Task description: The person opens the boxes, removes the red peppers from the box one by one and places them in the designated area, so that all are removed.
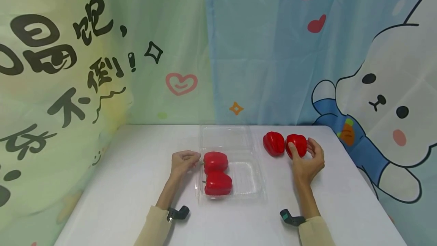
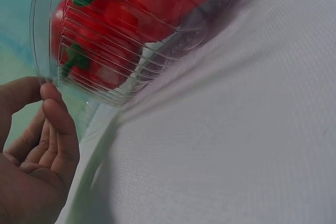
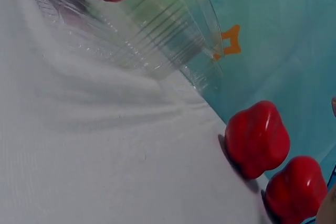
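Red peppers point(image 1: 218, 184), two of them, were held in the left half of a clear container point(image 1: 247, 175) on the white worktop point(image 1: 150, 139). Its left rim was pinched by the left hand point(image 1: 183, 161). Outside, two more were placed to the right; the rightmost pepper point(image 1: 299, 143) was flanked by the right hand's point(image 1: 308, 165) fingers, whether gripped could not be told.

4 red peppers point(image 1: 299, 142), 2 in clr box point(image 1: 247, 174)
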The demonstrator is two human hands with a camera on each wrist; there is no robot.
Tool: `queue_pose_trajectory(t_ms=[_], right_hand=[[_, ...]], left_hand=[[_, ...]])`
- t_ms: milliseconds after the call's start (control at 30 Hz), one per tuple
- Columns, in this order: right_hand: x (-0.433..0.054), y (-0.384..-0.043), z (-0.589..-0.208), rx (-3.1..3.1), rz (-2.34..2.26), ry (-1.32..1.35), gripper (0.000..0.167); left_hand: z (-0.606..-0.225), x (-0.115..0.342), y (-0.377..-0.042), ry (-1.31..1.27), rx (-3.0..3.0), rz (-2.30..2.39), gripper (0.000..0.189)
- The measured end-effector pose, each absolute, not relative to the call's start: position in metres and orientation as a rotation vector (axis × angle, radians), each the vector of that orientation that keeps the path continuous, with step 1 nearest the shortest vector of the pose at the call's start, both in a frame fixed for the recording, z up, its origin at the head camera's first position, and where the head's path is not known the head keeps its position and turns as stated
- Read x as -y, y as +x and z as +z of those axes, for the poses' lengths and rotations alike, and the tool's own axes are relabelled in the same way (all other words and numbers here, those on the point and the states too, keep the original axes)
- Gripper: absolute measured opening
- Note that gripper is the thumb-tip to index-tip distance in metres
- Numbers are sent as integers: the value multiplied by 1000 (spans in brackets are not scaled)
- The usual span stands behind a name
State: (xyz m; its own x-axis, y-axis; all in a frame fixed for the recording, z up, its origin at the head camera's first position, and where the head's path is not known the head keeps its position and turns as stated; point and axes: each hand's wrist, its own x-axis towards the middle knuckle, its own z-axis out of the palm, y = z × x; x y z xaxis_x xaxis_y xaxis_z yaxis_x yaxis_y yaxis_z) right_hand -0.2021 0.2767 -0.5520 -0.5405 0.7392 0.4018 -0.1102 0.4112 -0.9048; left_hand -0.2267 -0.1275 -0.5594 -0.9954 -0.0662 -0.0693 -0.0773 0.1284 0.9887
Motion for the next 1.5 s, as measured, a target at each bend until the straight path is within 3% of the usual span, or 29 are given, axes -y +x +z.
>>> queue_pose_trajectory(t_ms=[933, 1500], right_hand=[[-238, -180, -524, 2007, 1567, 160, 67], [-221, -173, -521, 2180, 1599, 282, 68]], left_hand=[[-557, 127, -227, -97, -2359, 2080, 22], [-558, 128, -228, -88, -2370, 2071, 20]])
